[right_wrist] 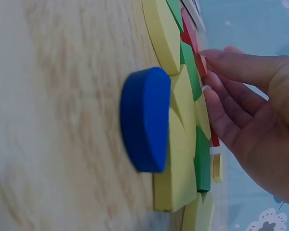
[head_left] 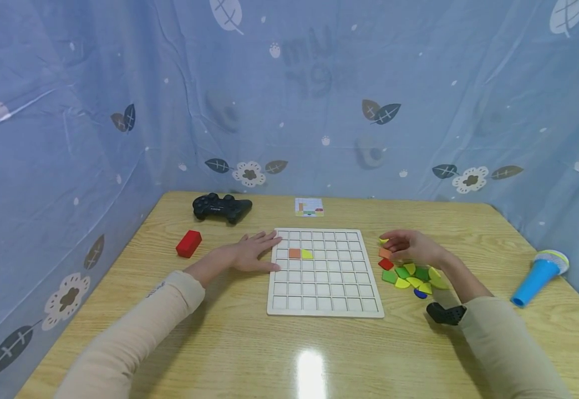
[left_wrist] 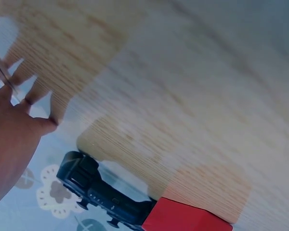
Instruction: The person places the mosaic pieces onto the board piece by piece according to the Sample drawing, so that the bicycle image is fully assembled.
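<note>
Here, the spread left hand [head_left: 249, 254] touches one board [head_left: 323, 290] bearing two pieces [head_left: 295, 253]; right hand [head_left: 416, 247] curled, grip unclear.

white glare on tabletop [head_left: 229, 343], soft wrist views

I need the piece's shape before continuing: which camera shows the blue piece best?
The right wrist view: the blue piece appears large and unobstructed there. The head view shows it only small; the left wrist view doesn't show it.

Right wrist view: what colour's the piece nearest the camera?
The piece is blue, clearest in the right wrist view.
</note>
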`<state>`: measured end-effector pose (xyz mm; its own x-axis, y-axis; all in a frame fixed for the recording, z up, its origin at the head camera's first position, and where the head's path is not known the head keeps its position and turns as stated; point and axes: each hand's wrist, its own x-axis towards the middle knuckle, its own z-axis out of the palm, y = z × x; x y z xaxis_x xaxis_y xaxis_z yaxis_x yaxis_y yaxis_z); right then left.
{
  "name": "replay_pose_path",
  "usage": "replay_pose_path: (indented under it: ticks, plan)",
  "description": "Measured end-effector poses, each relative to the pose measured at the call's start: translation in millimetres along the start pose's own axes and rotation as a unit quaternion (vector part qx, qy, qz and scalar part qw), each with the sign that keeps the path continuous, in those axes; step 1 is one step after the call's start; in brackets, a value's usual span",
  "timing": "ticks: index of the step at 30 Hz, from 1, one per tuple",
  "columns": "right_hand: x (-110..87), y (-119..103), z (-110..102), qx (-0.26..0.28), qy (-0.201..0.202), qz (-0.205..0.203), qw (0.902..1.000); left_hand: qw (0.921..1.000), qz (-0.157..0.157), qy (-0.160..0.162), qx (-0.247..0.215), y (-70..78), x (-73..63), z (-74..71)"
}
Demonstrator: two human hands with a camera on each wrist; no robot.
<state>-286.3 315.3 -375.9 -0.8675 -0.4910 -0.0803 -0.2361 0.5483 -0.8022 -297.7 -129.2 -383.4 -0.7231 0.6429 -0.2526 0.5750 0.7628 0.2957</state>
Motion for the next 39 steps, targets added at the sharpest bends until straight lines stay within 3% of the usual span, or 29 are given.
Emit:
replay_pose_path:
  ticks: [5,14,39]
  plan:
    - [2.5,-1,1,-0.036,-0.005,-0.019,0.9992,1.0000,-0.001,-0.002,0.002,-2.5,1.8,1.6]
    - [6.2,-2,2,-0.045,0.002,-0.023,0.9987,1.0000,0.001,0.006,0.001,-5.9,3.1,4.4]
    - [11.2,-8,12,-0.082,0.043,-0.007,0.9957,1.0000,-0.004,0.000,0.007,-4.5,4.5,3.1]
